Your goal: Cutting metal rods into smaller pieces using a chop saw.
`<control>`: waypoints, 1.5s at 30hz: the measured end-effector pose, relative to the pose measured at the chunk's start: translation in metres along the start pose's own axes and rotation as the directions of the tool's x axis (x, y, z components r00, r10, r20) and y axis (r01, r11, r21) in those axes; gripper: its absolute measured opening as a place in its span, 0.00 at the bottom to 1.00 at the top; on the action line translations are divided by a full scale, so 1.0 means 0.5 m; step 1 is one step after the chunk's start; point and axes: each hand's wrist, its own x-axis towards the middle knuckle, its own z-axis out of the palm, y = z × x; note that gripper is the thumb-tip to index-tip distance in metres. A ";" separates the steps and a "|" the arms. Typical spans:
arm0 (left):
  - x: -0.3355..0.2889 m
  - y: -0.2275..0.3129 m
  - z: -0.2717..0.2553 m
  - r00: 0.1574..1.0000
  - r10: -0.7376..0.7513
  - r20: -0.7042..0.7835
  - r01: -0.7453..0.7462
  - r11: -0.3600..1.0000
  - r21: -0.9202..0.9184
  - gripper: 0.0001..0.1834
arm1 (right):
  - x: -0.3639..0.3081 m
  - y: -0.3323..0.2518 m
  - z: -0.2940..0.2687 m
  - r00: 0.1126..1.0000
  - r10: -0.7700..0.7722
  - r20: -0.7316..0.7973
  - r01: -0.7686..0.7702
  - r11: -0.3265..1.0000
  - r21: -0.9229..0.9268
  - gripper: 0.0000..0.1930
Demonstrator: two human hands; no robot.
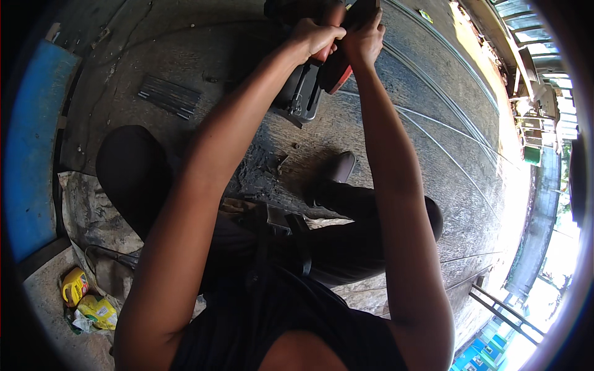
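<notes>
At the far middle of the head view stands a dark machine that looks like a cut-off saw, with a grey metal base [304,102] and a red-edged guard [336,73]. My left hand [314,38] is closed round its reddish handle [334,15]. Beside it, my right hand [364,42] grips a dark upper part [361,12] of the same machine, its fingers curled over the edge and partly hidden. Both arms stretch forward. The machine's far end is in shadow and cut off by the picture's rim.
A row of short dark rods [169,96] lies on the left. Long thin metal rods [442,93] run across the ground on the right. My shoe [339,167] rests near the machine. A yellow jug [75,287] and yellow bag [99,311] lie low left, below a blue panel [36,148].
</notes>
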 end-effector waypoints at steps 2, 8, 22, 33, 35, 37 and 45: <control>-0.004 -0.004 0.005 1.000 0.012 0.006 -0.011 1.000 -0.013 0.15 | -0.003 0.009 0.002 1.000 -0.010 -0.022 0.010 1.000 0.001 0.36; -0.017 -0.013 0.005 1.000 0.012 0.000 -0.012 1.000 0.003 0.15 | -0.021 0.015 0.005 0.999 -0.021 -0.047 0.023 0.999 0.026 0.36; -0.024 -0.037 0.005 1.000 0.017 -0.024 -0.017 1.000 0.004 0.13 | -0.040 0.018 0.017 0.994 -0.028 -0.102 0.024 0.999 -0.045 0.32; -0.033 -0.032 0.001 1.000 0.013 0.000 -0.013 0.999 0.039 0.13 | -0.042 0.029 0.025 0.998 0.038 -0.043 -0.029 0.980 0.196 0.37; -0.030 -0.034 0.010 1.000 0.025 0.008 -0.025 0.999 0.035 0.13 | -0.032 0.057 0.034 0.998 0.008 -0.070 0.004 0.985 0.172 0.38; -0.027 -0.041 0.008 0.999 0.031 0.007 -0.031 0.999 0.035 0.13 | -0.034 0.058 0.036 0.996 -0.023 -0.087 0.036 0.987 0.154 0.39; -0.021 -0.052 -0.002 0.998 0.046 0.033 -0.046 0.999 0.017 0.14 | -0.041 0.035 0.029 0.997 0.070 -0.018 -0.068 0.993 0.101 0.36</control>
